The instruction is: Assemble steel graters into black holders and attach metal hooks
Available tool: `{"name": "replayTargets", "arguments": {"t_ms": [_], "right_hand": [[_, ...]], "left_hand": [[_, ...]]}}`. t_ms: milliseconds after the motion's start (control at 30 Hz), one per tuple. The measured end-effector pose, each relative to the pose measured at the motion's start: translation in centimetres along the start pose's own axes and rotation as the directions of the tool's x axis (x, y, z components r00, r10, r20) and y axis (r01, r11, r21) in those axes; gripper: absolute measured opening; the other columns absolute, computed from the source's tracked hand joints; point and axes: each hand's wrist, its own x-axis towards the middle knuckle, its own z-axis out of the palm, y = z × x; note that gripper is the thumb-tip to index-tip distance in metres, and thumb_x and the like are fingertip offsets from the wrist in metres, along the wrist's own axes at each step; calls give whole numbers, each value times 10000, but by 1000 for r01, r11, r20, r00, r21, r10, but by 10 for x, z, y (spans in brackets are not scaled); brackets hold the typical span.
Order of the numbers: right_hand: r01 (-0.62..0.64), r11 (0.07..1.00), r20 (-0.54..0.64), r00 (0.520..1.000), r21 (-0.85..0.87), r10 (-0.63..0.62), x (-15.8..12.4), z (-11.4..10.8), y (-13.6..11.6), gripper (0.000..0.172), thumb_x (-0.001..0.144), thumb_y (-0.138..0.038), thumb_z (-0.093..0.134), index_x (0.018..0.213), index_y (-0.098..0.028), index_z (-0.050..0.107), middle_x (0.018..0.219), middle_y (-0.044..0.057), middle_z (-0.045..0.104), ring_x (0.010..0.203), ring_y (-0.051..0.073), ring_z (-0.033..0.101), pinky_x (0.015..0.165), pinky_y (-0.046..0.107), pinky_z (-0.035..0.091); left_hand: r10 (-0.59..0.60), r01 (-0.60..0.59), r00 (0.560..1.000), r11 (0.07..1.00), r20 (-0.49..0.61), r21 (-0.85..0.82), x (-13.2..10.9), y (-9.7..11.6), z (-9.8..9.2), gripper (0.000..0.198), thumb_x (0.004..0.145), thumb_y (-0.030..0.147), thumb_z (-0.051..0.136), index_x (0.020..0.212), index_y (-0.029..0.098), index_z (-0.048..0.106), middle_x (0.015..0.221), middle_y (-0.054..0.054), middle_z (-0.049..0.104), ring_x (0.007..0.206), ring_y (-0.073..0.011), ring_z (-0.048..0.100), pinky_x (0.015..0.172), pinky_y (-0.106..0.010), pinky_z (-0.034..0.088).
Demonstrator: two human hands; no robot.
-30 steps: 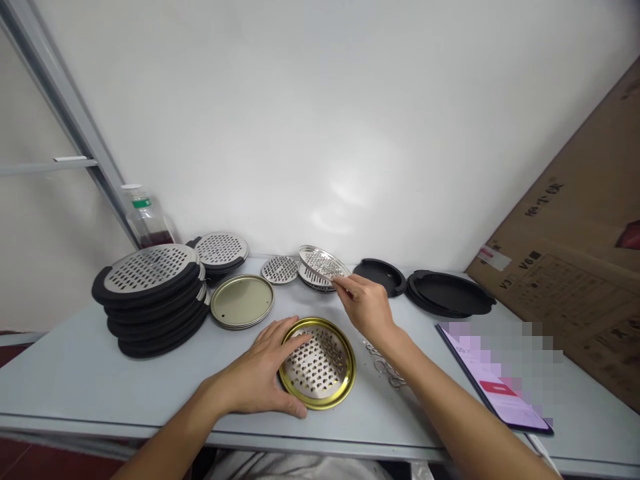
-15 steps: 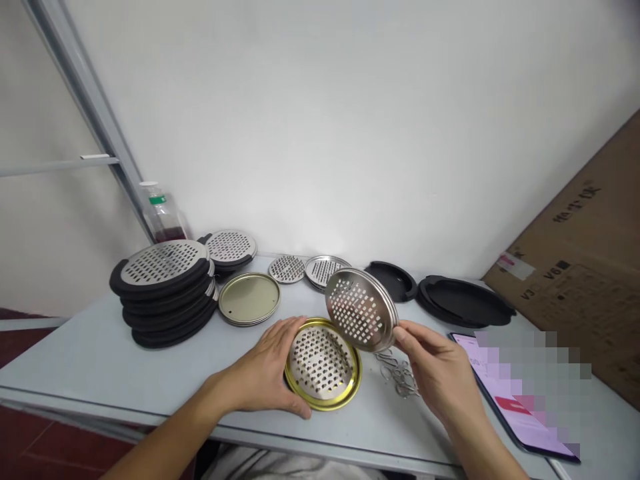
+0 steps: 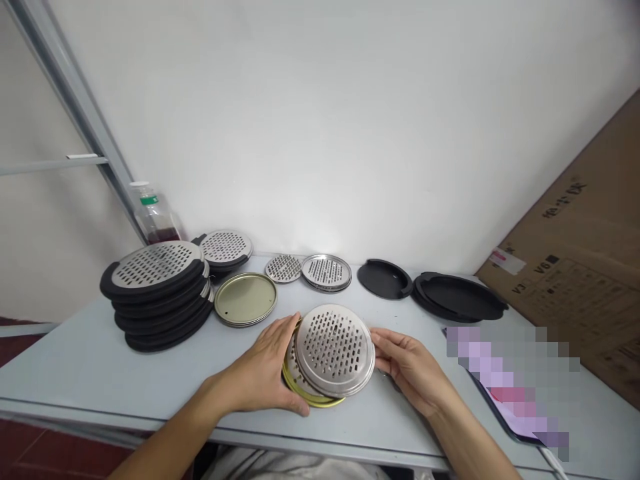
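Note:
On the table before me lies a round gold-rimmed plate [image 3: 320,403] with a perforated grater disc [image 3: 295,369] in it. My left hand [image 3: 267,370] curves around its left side, thumb and fingers gripping the rim. My right hand [image 3: 413,367] pinches the right edge of a silver grater plate [image 3: 336,348], slotted across its middle. This silver plate covers most of the gold-rimmed one, sitting slightly right of it. Whether it rests fully on the plate below, I cannot tell.
Black-rimmed grater plates [image 3: 160,307] form a stack at left. Behind my left hand is a gold-toned lid stack [image 3: 246,299]. Further back are a loose grater disc [image 3: 283,268], silver graters [image 3: 327,271] and black trays [image 3: 385,279]. A phone [image 3: 510,400] and cardboard box [image 3: 575,253] stand right.
My right hand has brought the silver grater plate left and down, turning it from a tilt to nearly flat over the gold-rimmed plate. The left hand keeps its place.

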Motion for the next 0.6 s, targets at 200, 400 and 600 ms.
{"name": "replayTargets", "arguments": {"t_ms": [200, 400, 600], "right_hand": [[211, 837, 13, 971, -505, -237, 1, -8, 6, 362, 857, -329, 618, 1187, -203, 699, 1109, 92, 749, 1006, 261, 699, 918, 415, 551], [329, 510, 170, 927, -795, -333, -8, -7, 2, 508, 815, -142, 464, 1282, -232, 642, 1147, 73, 716, 948, 237, 685, 867, 394, 546], [366, 354, 287, 923, -861, -255, -23, -6, -8, 669, 802, -130, 492, 1451, -289, 466, 1398, 79, 557, 1202, 272, 580, 1005, 416, 482]], "left_hand": [[23, -23, 1000, 1000, -9, -14, 0, -1, -1, 1393, 529, 638, 855, 1589, 245, 42, 1644, -155, 149, 1498, -411, 138, 1215, -573, 195], [29, -29, 999, 999, -15, -22, 0, 0, -1, 1370, 534, 634, 856, 1587, 256, 65, 1642, -138, 165, 1498, -407, 137, 1216, -573, 195], [29, -29, 1000, 1000, -11, 0, 1, -1, -1, 1377, 531, 644, 852, 1587, 244, 64, 1641, -138, 169, 1500, -393, 142, 1220, -556, 197]]}}
